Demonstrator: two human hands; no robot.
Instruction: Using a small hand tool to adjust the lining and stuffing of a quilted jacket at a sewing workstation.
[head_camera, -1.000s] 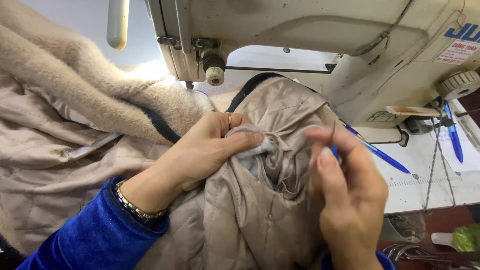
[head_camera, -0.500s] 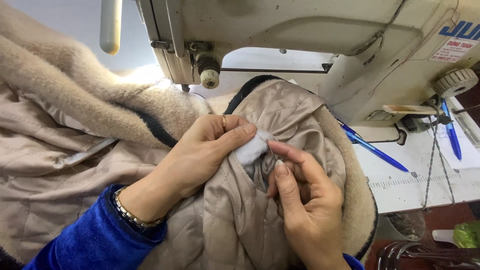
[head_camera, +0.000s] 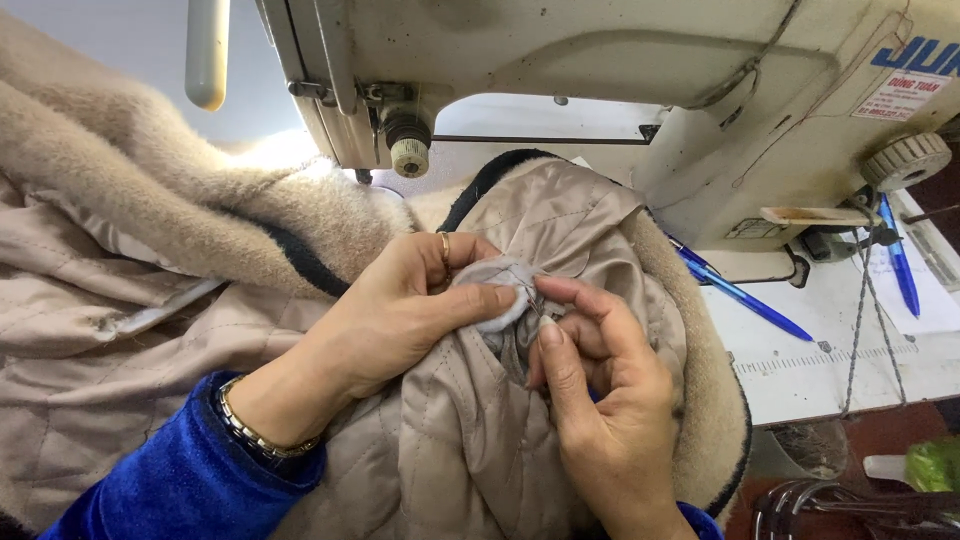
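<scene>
Both hands work at a bunched spot on a quilted beige lining in front of a sewing machine.

The left hand (head_camera: 400, 320) has its fingers clamped on a small white tuft of padding (head_camera: 497, 298) poking out of the quilted lining (head_camera: 450, 440). The right hand (head_camera: 600, 410) touches the same spot, thumb and forefinger pinched together; whether they hold anything there I cannot tell. The garment's fleecy tan outer side (head_camera: 150, 190) lies under the sewing machine (head_camera: 620, 90). Blue pens (head_camera: 745, 298) rest on the white table (head_camera: 870, 370).
</scene>
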